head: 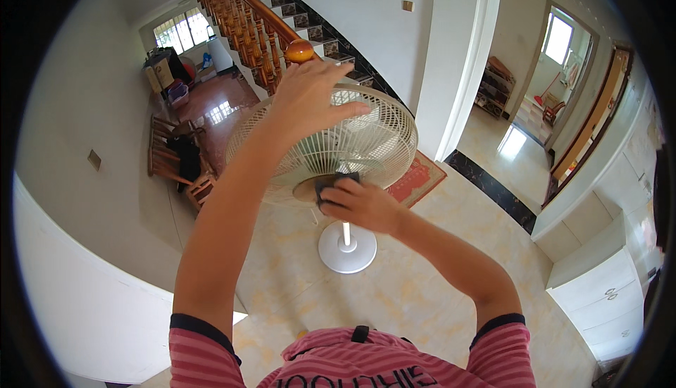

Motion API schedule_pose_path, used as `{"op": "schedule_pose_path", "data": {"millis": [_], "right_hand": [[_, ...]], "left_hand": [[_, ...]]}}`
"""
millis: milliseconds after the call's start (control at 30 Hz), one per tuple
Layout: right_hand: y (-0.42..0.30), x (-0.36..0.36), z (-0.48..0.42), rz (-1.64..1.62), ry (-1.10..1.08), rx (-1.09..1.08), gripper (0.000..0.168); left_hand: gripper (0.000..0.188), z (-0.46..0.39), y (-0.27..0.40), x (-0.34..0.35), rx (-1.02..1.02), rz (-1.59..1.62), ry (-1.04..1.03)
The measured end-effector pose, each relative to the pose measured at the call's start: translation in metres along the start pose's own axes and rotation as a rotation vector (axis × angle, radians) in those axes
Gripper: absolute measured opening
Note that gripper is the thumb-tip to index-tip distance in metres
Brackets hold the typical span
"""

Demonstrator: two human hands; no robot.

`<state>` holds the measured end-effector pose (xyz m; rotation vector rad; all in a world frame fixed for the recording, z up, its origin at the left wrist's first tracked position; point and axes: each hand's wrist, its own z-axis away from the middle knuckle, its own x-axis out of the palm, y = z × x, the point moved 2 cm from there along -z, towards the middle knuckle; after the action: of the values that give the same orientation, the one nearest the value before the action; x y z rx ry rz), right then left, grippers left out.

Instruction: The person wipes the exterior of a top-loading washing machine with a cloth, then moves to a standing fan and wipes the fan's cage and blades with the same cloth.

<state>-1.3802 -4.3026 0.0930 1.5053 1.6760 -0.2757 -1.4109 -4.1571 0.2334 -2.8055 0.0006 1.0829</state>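
A pedestal fan stands before me, its wire guard (393, 118) dusty-looking and beige, with pale blades behind the wires. Over the upper part of the guard is my left hand (314, 95), fingers and thumb spread; whether it touches the wires I cannot tell. My right hand (364, 206) grips a dark cloth (346, 178) against the round centre badge (304, 190) of the guard, covering part of it. Below, the white pole (346, 234) runs down to a round white fan base (348, 261) on the floor.
Behind the fan rises a staircase with a wooden banister (248, 5) and round newel knob (300, 50). A red mat (417, 179) lies beyond the fan. A wooden chair (161, 150) bearing a black item stands left. White cabinets (602, 287) line the right, near a doorway.
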Motion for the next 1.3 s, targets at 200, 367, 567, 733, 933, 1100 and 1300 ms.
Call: {"op": "schedule_pose_path", "data": {"millis": [200, 367, 567, 733, 933, 1100, 1300], "right_hand": [[0.105, -0.053, -0.006, 0.271, 0.251, 0.187, 0.029], [0.158, -0.106, 0.029, -0.18, 1.037, 1.035, 0.031], [0.056, -0.009, 0.01, -0.129, 0.822, 0.835, 0.042], [-0.033, 0.103, 0.055, -0.478, 0.079, 0.655, 0.037], [-0.028, 0.051, 0.042, -0.293, 0.301, 0.383, 0.034], [0.076, -0.019, 0.049, 0.097, 0.286, 0.416, 0.047], [0.146, -0.06, 0.083, -0.023, 1.138, 1.069, 0.027]], "left_hand": [[0.044, -0.017, -0.01, 0.009, -0.166, -0.046, -0.184], [0.037, -0.015, -0.016, 0.008, -0.233, 0.022, -0.203], [0.036, -0.015, -0.007, 0.004, -0.205, 0.052, -0.197], [0.036, -0.016, -0.014, 0.008, -0.257, 0.071, -0.21], [0.037, -0.012, -0.011, 0.0, -0.275, 0.071, -0.212], [0.039, -0.012, -0.018, 0.005, -0.239, 0.055, -0.192], [0.04, -0.014, -0.011, 0.006, -0.271, 0.083, -0.204]]}}
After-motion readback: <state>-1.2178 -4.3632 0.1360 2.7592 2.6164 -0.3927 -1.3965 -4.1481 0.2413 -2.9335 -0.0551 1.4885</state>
